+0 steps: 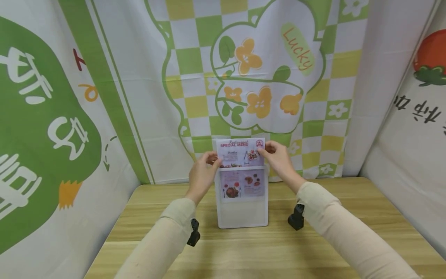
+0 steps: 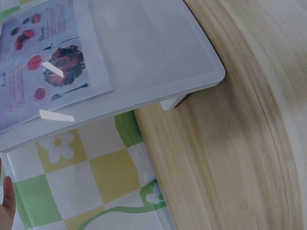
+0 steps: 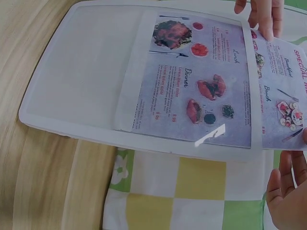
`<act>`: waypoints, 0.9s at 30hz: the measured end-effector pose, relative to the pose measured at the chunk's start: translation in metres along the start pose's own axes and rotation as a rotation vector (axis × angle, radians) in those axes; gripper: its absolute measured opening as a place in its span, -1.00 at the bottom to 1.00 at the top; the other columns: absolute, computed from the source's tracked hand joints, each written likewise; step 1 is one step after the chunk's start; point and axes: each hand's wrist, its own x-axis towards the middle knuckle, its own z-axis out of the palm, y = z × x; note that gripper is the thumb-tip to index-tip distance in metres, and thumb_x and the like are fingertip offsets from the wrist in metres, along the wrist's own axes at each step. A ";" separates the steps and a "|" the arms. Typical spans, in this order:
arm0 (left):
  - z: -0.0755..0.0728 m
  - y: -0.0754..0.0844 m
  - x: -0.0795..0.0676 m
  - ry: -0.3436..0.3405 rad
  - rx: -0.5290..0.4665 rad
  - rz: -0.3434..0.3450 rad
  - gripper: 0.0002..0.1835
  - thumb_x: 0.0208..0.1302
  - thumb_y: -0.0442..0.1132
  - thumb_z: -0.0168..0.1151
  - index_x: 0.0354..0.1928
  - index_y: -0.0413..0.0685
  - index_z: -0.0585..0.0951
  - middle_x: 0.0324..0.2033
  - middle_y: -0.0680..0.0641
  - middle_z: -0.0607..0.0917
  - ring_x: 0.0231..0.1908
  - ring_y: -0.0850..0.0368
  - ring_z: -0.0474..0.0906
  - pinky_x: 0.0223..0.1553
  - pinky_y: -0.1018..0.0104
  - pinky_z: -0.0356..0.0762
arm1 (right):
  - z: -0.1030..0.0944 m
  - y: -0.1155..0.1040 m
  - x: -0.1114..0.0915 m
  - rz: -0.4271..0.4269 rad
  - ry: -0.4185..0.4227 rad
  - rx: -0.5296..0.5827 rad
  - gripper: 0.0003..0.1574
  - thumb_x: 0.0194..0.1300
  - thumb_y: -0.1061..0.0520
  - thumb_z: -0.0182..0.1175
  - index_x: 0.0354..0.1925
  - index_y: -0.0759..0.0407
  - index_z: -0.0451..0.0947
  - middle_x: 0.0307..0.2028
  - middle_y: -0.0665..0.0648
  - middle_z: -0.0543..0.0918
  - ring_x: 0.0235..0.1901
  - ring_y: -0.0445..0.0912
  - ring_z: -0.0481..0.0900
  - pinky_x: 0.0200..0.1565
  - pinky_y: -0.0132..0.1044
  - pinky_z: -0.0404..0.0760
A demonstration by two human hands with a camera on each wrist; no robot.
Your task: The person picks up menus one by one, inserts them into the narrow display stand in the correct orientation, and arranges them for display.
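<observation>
A white display stand (image 1: 242, 214) with a clear front stands upright on the table. Partway inside it is a printed menu sheet (image 1: 240, 153), its top part with the words "SPECIAL MENU" sticking out above the stand's upper rim. At the sheet's left edge my left hand (image 1: 203, 172) pinches it between thumb and fingers. My right hand (image 1: 280, 161) pinches the opposite edge near the top corner. The right wrist view shows the sheet (image 3: 192, 91) behind the clear panel, with the lower part of the stand (image 3: 86, 67) unfilled. Only fingertips of the left hand (image 2: 7, 203) show in the left wrist view.
The stand rests on a wood-grain table (image 1: 167, 232), near its back edge. Behind it hangs a green, yellow and white checked cloth (image 1: 198, 58) with flowers. Printed cloth (image 1: 28, 116) also covers the left side. Black wrist cameras (image 1: 296, 217) hang beneath both sleeves.
</observation>
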 end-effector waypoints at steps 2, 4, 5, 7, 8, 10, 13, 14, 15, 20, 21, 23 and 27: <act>-0.001 0.001 0.002 0.009 0.000 0.006 -0.63 0.37 0.00 0.25 0.12 0.04 0.59 -0.15 0.06 0.73 -0.18 0.09 0.60 -0.16 0.16 0.46 | 0.000 0.001 0.000 -0.004 -0.005 -0.013 -0.68 0.40 0.16 0.23 -0.02 0.38 0.57 -0.07 0.34 0.66 -0.01 0.13 0.59 0.12 -0.05 0.53; -0.001 0.003 0.003 0.018 0.001 0.011 -0.63 0.37 0.00 0.26 0.13 0.05 0.59 -0.15 0.07 0.73 -0.20 0.09 0.60 -0.18 0.17 0.46 | 0.001 0.003 0.000 -0.010 -0.013 -0.025 -0.69 0.40 0.15 0.24 -0.03 0.39 0.57 -0.08 0.34 0.66 -0.02 0.14 0.59 0.11 -0.04 0.53; -0.001 0.004 0.004 0.022 0.000 0.014 -0.64 0.37 -0.01 0.26 0.13 0.05 0.59 -0.15 0.06 0.73 -0.21 0.09 0.60 -0.19 0.18 0.46 | 0.001 0.004 -0.001 -0.011 -0.018 -0.032 -0.69 0.40 0.15 0.23 -0.04 0.39 0.57 -0.09 0.34 0.66 -0.03 0.14 0.59 0.10 -0.04 0.53; -0.001 0.005 0.005 0.027 0.002 0.023 -0.65 0.37 -0.04 0.26 0.12 0.03 0.59 -0.16 0.06 0.73 -0.21 0.10 0.60 -0.21 0.19 0.46 | 0.000 0.007 -0.002 -0.013 -0.027 -0.047 -0.69 0.40 0.14 0.23 -0.05 0.39 0.57 -0.10 0.33 0.67 -0.05 0.13 0.59 0.09 -0.05 0.53; 0.000 0.005 0.005 0.026 0.000 0.026 -0.66 0.37 -0.05 0.26 0.11 0.02 0.59 -0.17 0.05 0.73 -0.22 0.10 0.60 -0.22 0.19 0.46 | 0.000 0.008 -0.003 -0.016 -0.032 -0.050 -0.69 0.41 0.14 0.23 -0.05 0.40 0.57 -0.10 0.33 0.67 -0.05 0.13 0.59 0.08 -0.05 0.53; 0.000 0.005 0.004 0.024 -0.001 0.035 -0.68 0.37 -0.07 0.26 0.09 0.00 0.59 -0.18 0.04 0.73 -0.24 0.09 0.60 -0.23 0.19 0.46 | -0.001 0.009 -0.003 -0.017 -0.034 -0.045 -0.68 0.40 0.13 0.24 -0.04 0.38 0.57 -0.10 0.32 0.66 -0.05 0.12 0.58 0.07 -0.05 0.53; 0.001 0.003 0.002 0.015 0.008 0.044 -0.69 0.38 -0.09 0.26 0.07 -0.03 0.59 -0.20 0.03 0.72 -0.24 0.08 0.60 -0.24 0.17 0.48 | -0.003 0.008 -0.004 -0.026 -0.041 -0.033 -0.65 0.40 0.11 0.25 0.00 0.35 0.58 -0.08 0.30 0.66 -0.03 0.11 0.58 0.06 -0.04 0.54; 0.002 0.002 0.001 0.012 0.012 0.046 -0.69 0.38 -0.09 0.26 0.07 -0.03 0.60 -0.20 0.03 0.72 -0.24 0.08 0.60 -0.23 0.17 0.49 | -0.004 0.007 -0.003 -0.027 -0.043 -0.022 -0.65 0.40 0.10 0.25 0.01 0.34 0.58 -0.07 0.29 0.66 -0.02 0.11 0.58 0.06 -0.04 0.54; 0.002 0.001 0.000 0.009 0.017 0.051 -0.69 0.38 -0.09 0.26 0.07 -0.04 0.59 -0.19 0.03 0.72 -0.23 0.08 0.60 -0.23 0.16 0.49 | -0.004 0.006 -0.003 -0.027 -0.044 -0.014 -0.65 0.39 0.09 0.25 0.02 0.32 0.58 -0.07 0.29 0.65 -0.02 0.11 0.57 0.06 -0.03 0.54; 0.003 0.000 -0.001 0.003 0.024 0.076 -0.65 0.39 -0.07 0.25 0.13 -0.02 0.58 -0.16 0.03 0.72 -0.23 0.09 0.61 -0.25 0.17 0.51 | -0.004 0.004 -0.003 -0.030 -0.059 -0.024 -0.67 0.40 0.10 0.24 0.03 0.27 0.60 -0.07 0.25 0.65 -0.03 0.08 0.57 0.03 -0.06 0.55; 0.003 0.001 0.000 0.005 0.023 0.083 -0.64 0.39 -0.07 0.24 0.15 -0.01 0.57 -0.15 0.03 0.72 -0.23 0.10 0.61 -0.27 0.18 0.51 | -0.004 0.004 -0.003 -0.032 -0.061 -0.034 -0.68 0.40 0.10 0.24 0.03 0.27 0.60 -0.08 0.25 0.65 -0.04 0.07 0.57 0.02 -0.08 0.56; 0.003 0.003 0.001 0.011 0.017 0.098 -0.63 0.39 -0.06 0.25 0.17 0.02 0.57 -0.14 0.04 0.72 -0.25 0.10 0.61 -0.31 0.20 0.50 | -0.003 0.007 -0.005 -0.037 -0.067 -0.051 -0.69 0.40 0.11 0.24 0.01 0.27 0.61 -0.10 0.24 0.66 -0.07 0.06 0.58 -0.02 -0.11 0.57; 0.004 0.005 0.002 0.022 0.021 0.131 -0.65 0.35 -0.08 0.29 0.14 0.07 0.60 -0.14 0.04 0.73 -0.27 0.11 0.61 -0.37 0.22 0.47 | 0.000 0.013 -0.009 -0.063 -0.078 -0.066 -0.72 0.39 0.15 0.25 -0.01 0.29 0.62 -0.16 0.24 0.68 -0.13 0.06 0.60 -0.10 -0.15 0.57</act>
